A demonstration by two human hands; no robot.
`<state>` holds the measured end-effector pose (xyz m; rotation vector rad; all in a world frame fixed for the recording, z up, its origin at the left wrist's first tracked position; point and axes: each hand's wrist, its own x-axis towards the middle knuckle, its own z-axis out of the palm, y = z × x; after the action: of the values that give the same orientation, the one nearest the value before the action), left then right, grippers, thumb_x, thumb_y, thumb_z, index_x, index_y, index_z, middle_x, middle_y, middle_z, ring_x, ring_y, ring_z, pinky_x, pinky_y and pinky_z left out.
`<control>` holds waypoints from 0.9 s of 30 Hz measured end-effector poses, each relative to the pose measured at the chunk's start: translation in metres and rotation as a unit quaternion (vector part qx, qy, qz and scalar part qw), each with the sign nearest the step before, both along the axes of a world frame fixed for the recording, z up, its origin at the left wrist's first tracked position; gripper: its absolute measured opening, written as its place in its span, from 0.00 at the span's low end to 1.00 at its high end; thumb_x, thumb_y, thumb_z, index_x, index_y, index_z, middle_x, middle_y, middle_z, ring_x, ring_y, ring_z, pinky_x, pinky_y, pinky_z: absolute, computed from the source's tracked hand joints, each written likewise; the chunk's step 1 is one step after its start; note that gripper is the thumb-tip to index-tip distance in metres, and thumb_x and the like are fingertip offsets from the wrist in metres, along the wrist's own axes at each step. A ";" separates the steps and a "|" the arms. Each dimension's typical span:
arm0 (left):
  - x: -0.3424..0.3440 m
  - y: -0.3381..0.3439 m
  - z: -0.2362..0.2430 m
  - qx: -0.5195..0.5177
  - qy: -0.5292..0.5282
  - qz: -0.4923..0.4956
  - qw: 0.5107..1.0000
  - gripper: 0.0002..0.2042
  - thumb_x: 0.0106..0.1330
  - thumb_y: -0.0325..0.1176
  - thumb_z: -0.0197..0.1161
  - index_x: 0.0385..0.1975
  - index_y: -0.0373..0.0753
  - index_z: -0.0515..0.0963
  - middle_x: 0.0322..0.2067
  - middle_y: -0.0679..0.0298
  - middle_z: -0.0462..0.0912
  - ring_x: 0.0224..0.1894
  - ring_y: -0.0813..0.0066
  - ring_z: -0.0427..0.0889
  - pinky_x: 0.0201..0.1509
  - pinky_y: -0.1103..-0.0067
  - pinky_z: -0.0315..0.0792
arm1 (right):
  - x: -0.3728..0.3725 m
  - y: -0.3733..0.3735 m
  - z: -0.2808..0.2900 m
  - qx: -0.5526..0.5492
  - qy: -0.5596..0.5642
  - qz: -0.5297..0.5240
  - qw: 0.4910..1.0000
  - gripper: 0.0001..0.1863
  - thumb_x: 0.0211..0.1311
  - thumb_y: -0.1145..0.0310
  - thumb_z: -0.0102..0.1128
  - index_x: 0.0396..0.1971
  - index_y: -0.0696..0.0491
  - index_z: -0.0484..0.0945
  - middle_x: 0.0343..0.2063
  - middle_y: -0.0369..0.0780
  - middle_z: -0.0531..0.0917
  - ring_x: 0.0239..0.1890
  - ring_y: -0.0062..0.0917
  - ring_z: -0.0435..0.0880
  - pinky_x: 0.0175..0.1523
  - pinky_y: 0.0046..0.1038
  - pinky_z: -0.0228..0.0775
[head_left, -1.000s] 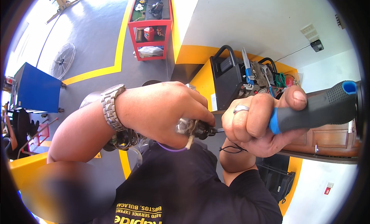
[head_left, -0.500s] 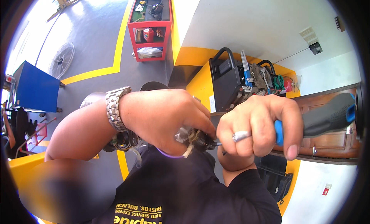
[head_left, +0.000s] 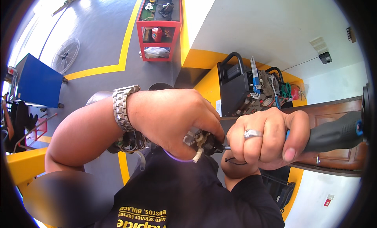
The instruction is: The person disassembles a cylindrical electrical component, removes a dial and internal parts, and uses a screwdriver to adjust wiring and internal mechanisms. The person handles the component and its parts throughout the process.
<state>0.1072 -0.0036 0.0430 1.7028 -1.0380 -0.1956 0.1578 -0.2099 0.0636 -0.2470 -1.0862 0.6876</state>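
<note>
My left hand (head_left: pixel 176 122), with a steel watch at the wrist, is closed on a small mechanical assembly (head_left: pixel 205 142) of black, metal and translucent parts with a pale connector. Behind it hangs a bundle of wires and hose (head_left: pixel 129 143), partly hidden by my forearm. My right hand (head_left: pixel 263 137), ringed, is wrapped round a large screwdriver (head_left: pixel 333 133) with a dark grey and blue handle. Its thin shaft reaches the black end of the assembly; whether the tip is inside I cannot tell. My left fingertips are mostly hidden.
A black tool cart (head_left: pixel 235 88) with hex keys and wrenches stands beyond my hands by the yellow-and-white wall. A red shelf cart (head_left: pixel 159 21) stands farther back, a blue cabinet (head_left: pixel 35 82) at the left. A wooden door (head_left: pixel 341 145) is at the right.
My right fingers have shifted from a raised grip to curling down over the screwdriver handle, which has turned and dropped slightly. My left hand and the assembly have moved a little right.
</note>
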 end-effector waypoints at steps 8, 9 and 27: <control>0.000 -0.001 0.002 0.036 0.010 0.008 0.999 0.21 0.51 0.34 0.73 0.45 0.33 0.84 0.36 0.53 0.87 0.41 0.52 0.85 0.48 0.65 0.80 | -0.020 -0.011 -0.011 -0.061 -0.006 -0.188 0.980 0.31 0.76 0.37 0.50 0.54 0.52 0.66 0.17 0.34 0.67 0.15 0.21 0.59 0.24 0.27 0.57; 0.000 -0.001 0.003 0.040 0.002 0.017 0.999 0.21 0.51 0.35 0.73 0.45 0.33 0.84 0.35 0.53 0.87 0.41 0.52 0.85 0.48 0.65 0.80 | -0.020 -0.012 -0.010 -0.086 0.033 -0.182 0.979 0.31 0.77 0.37 0.47 0.57 0.51 0.66 0.19 0.33 0.67 0.16 0.20 0.59 0.25 0.27 0.58; 0.002 -0.003 0.011 0.243 -0.043 0.175 0.953 0.27 0.48 0.34 0.80 0.51 0.38 0.82 0.39 0.56 0.86 0.41 0.56 0.87 0.49 0.68 0.81 | 0.210 -0.193 -0.144 -0.642 -0.214 -0.700 0.229 0.22 0.72 0.59 0.62 0.57 0.60 0.79 0.42 0.54 0.86 0.45 0.51 0.86 0.54 0.43 0.76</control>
<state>0.1094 -0.0071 0.0538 2.3297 -0.7676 -0.1557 0.3681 -0.4034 -0.0805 -2.6429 0.0016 -0.5019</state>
